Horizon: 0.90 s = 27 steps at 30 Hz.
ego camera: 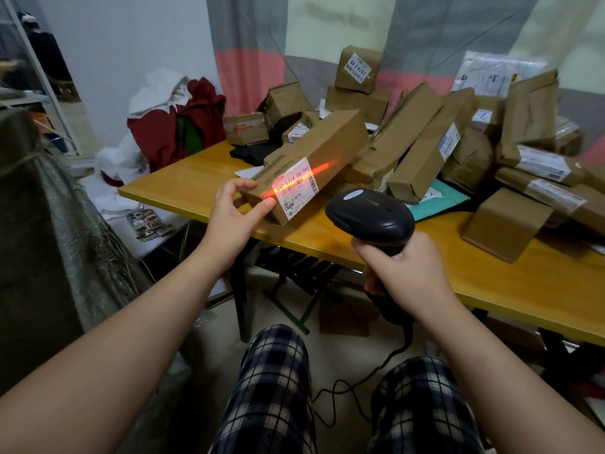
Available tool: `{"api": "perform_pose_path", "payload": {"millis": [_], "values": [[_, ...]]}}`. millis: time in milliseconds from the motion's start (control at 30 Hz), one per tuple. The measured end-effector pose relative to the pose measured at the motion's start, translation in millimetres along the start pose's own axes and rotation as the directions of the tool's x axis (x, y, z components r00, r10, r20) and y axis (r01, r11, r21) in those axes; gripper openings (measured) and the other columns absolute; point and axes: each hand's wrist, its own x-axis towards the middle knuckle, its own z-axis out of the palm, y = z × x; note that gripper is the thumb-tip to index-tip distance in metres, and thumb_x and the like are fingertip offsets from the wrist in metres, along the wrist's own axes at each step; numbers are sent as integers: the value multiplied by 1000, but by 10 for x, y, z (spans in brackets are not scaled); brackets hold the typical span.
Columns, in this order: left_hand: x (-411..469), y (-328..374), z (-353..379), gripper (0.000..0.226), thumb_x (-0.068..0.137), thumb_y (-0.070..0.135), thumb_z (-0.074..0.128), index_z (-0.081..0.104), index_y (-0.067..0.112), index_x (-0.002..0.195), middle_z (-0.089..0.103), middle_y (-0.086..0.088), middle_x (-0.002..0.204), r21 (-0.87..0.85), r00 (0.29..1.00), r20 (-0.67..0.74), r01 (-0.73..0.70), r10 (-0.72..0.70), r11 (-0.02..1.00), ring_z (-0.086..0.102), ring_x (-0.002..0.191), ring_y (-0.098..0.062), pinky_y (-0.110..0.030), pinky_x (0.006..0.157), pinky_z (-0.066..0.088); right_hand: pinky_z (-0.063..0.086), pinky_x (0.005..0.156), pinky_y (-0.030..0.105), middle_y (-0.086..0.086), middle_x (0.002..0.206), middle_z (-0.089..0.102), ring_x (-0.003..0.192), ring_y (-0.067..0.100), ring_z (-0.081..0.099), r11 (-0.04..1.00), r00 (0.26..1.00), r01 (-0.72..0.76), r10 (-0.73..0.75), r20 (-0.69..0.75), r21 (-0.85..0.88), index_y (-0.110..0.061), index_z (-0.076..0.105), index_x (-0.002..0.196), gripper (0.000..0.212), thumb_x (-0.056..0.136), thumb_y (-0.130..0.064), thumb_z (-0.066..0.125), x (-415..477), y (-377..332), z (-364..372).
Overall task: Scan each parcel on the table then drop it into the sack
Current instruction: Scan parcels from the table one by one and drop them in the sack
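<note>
2 hands work at the counter's (183, 186) near edge: the left hand (237, 209) pinches the end of 1 long cardboard box (327, 142), the right hand (404, 275) grips 1 black scanner (370, 217) just beside it, its red line (304, 178) crossing the box's label (298, 191), with a heap of parcels (425, 149), too jumbled to count, behind.

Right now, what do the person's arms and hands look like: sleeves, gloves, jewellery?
Both the left hand and right hand are bare: no gloves, rings or watch visible. Both forearms are uncovered, with no sleeve in view. The legs wear dark checked trousers.
</note>
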Motion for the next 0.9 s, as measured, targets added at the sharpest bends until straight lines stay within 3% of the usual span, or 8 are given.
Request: {"api": "perform_pose_path", "payload": {"millis": [200,367,500,600,667,733,800,900], "values": [[-392,240,-214,37,85,21,70,52,19,118,56,10,112,-216,985,-107,112,-137,970,64,96,-2,-30,88,54,51,50,23,3,57,64,49,13,63,992,991,91,-99,90,91,-15,63,77,14,85,-25,68,-72,-188,176],[-858,198,-721,27,84,13,69,55,20,106,61,11,104,-242,954,-253,99,-161,965,66,84,4,-25,80,54,48,43,29,4,53,61,43,19,60,982,963,127,-156,219,143,-9,64,81,16,84,-24,70,76,-424,625],[-1331,82,-1222,30,82,8,70,55,16,106,62,7,103,-51,915,-391,87,-100,995,63,84,9,-11,73,51,44,43,27,2,48,58,40,21,58,972,885,170,-224,408,164,-11,61,72,21,84,-24,70,143,-578,1192],[-1721,-67,-1611,34,80,8,73,57,22,106,57,-6,118,81,857,-511,125,-67,989,60,104,0,-8,79,48,43,43,24,-3,47,58,39,17,57,965,810,204,-261,525,166,-19,57,70,21,82,-27,72,129,-678,1685],[-1993,-158,-1875,37,78,21,78,56,33,105,50,-11,129,136,799,-598,178,-63,975,58,115,-12,-16,88,50,43,43,24,-8,48,59,39,14,57,957,757,229,-290,585,179,-26,57,75,18,81,-27,74,92,-715,2004],[-2242,-218,-2087,41,74,39,77,54,34,107,46,-11,130,327,741,-670,250,37,911,51,121,-16,-30,100,47,44,43,23,-10,54,60,42,10,58,955,706,223,-296,643,195,-29,59,83,16,81,-28,74,42,-729,2307],[-2440,-307,-2217,47,74,32,81,54,21,111,42,-15,129,433,692,-716,330,97,839,43,123,-13,-31,107,40,44,44,22,-10,60,61,42,6,58,957,665,221,-287,689,186,-28,60,91,17,81,-29,74,-5,-722,2578],[-2628,-444,-2331,47,75,12,79,56,11,115,34,-12,134,450,664,-747,456,43,768,39,128,-15,-35,108,39,51,49,29,-8,65,64,46,9,62,961,605,238,-261,752,142,-27,60,92,19,80,-32,75,-55,-656,2951]]}}
